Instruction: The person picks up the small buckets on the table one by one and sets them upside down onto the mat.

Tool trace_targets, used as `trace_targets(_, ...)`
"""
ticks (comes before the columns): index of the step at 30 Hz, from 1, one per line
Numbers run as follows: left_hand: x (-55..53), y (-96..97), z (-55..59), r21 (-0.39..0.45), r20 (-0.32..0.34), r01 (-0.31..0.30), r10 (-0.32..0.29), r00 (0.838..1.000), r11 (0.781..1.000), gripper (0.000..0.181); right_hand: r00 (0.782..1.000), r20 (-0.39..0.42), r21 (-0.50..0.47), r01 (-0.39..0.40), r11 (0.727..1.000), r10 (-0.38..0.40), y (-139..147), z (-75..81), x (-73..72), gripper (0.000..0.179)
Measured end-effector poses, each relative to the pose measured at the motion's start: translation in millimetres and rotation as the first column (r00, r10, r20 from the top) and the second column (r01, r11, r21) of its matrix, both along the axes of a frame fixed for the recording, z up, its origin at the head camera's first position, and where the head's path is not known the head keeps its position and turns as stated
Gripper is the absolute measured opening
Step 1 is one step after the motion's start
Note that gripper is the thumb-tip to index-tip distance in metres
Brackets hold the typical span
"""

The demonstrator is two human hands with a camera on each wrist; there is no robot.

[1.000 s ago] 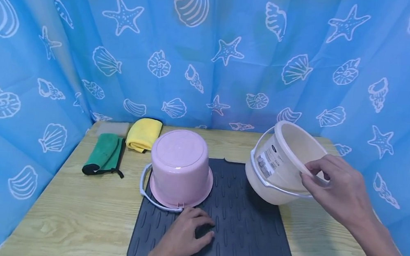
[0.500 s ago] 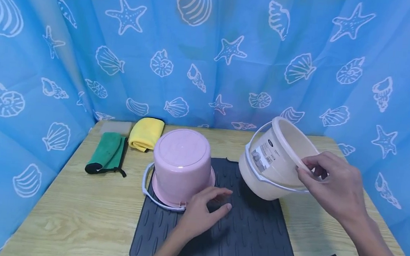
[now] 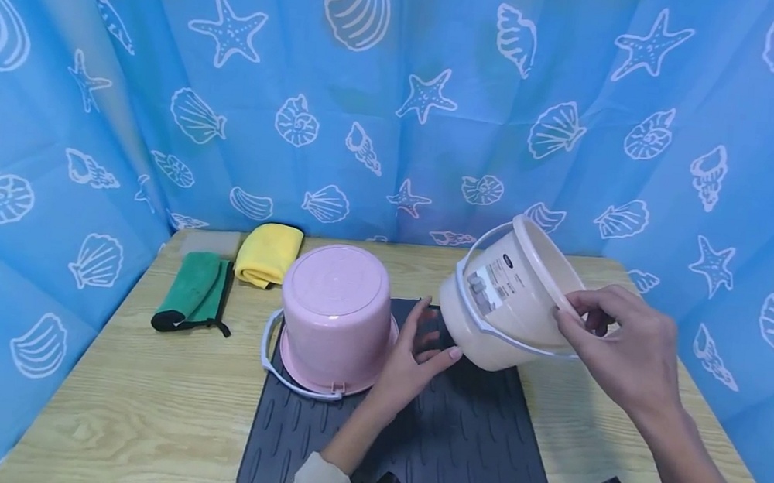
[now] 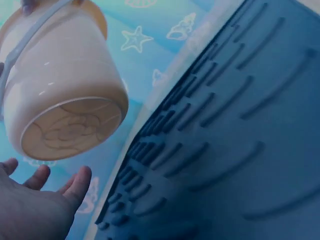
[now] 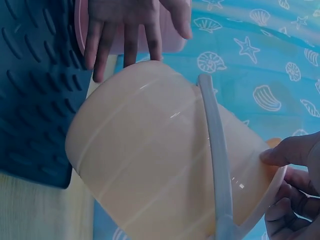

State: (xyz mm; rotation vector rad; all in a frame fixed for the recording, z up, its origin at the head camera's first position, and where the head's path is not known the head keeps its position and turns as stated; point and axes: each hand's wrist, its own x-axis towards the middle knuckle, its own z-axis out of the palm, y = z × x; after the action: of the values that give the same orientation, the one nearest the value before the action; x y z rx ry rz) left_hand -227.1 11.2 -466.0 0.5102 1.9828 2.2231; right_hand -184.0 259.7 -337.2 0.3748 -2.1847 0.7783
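Cream bucket (image 3: 528, 302) hangs tilted above the far right of the dark mat (image 3: 472, 452), mouth turned right. The right hand (image 3: 629, 346) pinches its rim between thumb and fingers; the left hand (image 3: 410, 368), fingers spread apart, is just beside its base. Left of them, the pink bucket (image 3: 334, 318) stands upside down; green cloth (image 3: 193, 293) lies far left on the bench (image 3: 133, 404).
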Motion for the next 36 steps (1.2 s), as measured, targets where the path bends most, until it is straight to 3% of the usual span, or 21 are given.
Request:
trace_targets(7,-14.5,9.9,6.4,0.099,0.091,0.044,-0.053,0.994,0.994,0.088,1.0,0.023,-0.081,0.022,0.996,-0.021,-2.3,-2.0,0.8,0.016)
trace_targets(11,-20.2,16.0,5.7,0.203,0.115,0.08,-0.105,0.988,0.976,0.089,0.998,0.059,-0.136,0.033,0.99,-0.025,-2.7,-4.8,1.9,0.018)
trace_targets(23,-34.2,23.9,-3.1,0.406,0.11,0.15,-0.211,0.971,0.902,0.097,0.982,0.184,-0.265,0.096,0.959,-0.048,-0.6,-7.7,4.8,0.02)
trace_targets(31,-39.4,21.7,-1.1,0.444,0.083,0.174,-0.233,0.969,0.879,0.103,0.973,0.231,-0.315,0.093,0.944,-0.018,2.0,-7.1,7.5,0.022)
trace_targets(36,-41.5,25.3,1.9,0.451,0.063,0.256,-0.317,0.946,0.855,0.111,0.973,0.231,-0.354,0.064,0.933,0.021,5.0,-5.5,9.1,0.022)
